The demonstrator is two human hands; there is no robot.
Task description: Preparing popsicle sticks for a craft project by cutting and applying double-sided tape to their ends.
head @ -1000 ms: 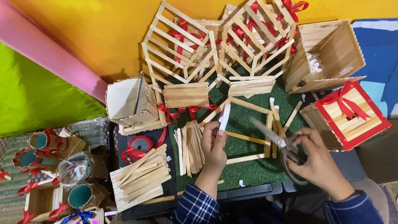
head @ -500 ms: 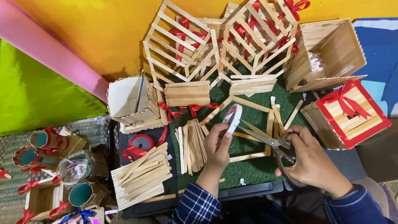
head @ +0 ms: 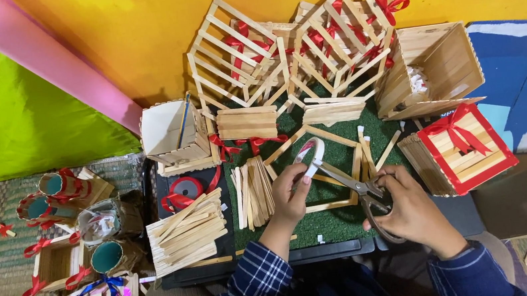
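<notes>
My left hand (head: 290, 191) pinches a small white roll of tape (head: 309, 152) over the green mat (head: 326, 224). My right hand (head: 408, 207) grips the dark handles of a pair of scissors (head: 357, 187), whose blades point up-left toward the tape roll. Under both hands lies a wooden stick frame (head: 337, 137) shaped like a pentagon. A stack of loose craft sticks (head: 254, 190) lies just left of my left hand.
Two open lattice stick boxes with red ribbons (head: 295, 47) stand at the back. A stick box (head: 431, 70) and a red-ribboned lidded box (head: 459, 147) sit right. A red ribbon spool (head: 185, 189), a stick pile (head: 187, 232) and small ribboned cups (head: 58, 193) are left.
My left hand has brought the tape roll rightward and lower, closer to the scissor blades. My right hand with the scissors has stayed over the frame.
</notes>
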